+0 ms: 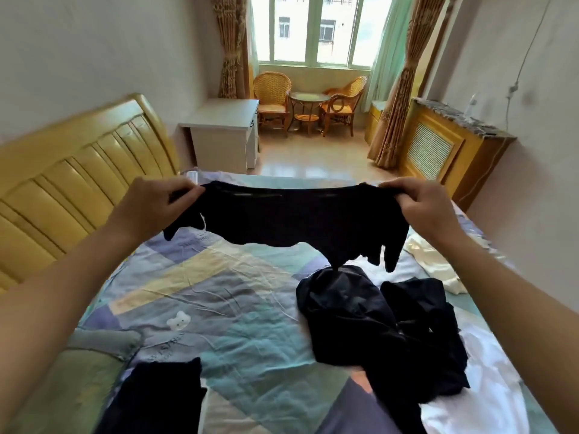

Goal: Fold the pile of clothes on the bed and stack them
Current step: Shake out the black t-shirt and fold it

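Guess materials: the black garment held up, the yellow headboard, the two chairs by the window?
Black garment: looks like thin, matte knit fabric; it sags between the left hand and right hand. Yellow padded headboard: glossy ribbed panels, probably leather or vinyl, in a wood-look frame. Woven chairs: rattan or wicker by the weave.

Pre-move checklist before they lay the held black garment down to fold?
1. Left hand grip on garment edge: ok.
2. Right hand grip on the other edge: ok.
3. Garment stretched flat between hands: ok at the top; lower edge hangs bunched, not ok.
4. Garment lifted off pile: cannot tell, its tip hangs right at the pile.
5. Bare sheet to lay it on: ok.
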